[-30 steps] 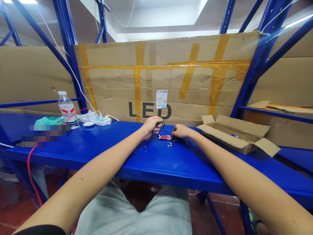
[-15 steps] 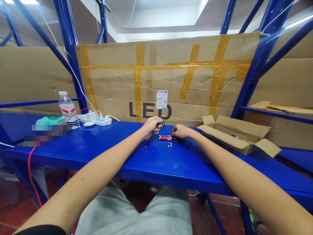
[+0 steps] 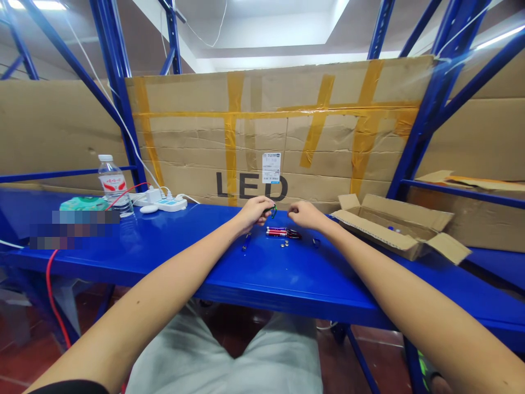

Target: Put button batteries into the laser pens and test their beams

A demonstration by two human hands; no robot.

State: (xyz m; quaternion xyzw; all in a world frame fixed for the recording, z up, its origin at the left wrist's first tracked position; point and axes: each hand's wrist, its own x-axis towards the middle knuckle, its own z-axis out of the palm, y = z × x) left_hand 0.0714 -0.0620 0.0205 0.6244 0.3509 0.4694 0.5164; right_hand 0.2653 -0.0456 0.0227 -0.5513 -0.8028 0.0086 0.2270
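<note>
Bright overhead ceiling light, sharp centre, wide-angle bending at edges.

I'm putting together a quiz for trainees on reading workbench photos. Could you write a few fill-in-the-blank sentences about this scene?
1. The small clip pinched in the left hand is ____ in colour.
2. The big cardboard sheet at the back bears the letters ____.
3. The open cardboard box lies on the person's ____ side.
4. The water bottle stands upright on the ____ table.

Missing words: green; LED; right; blue.
</note>
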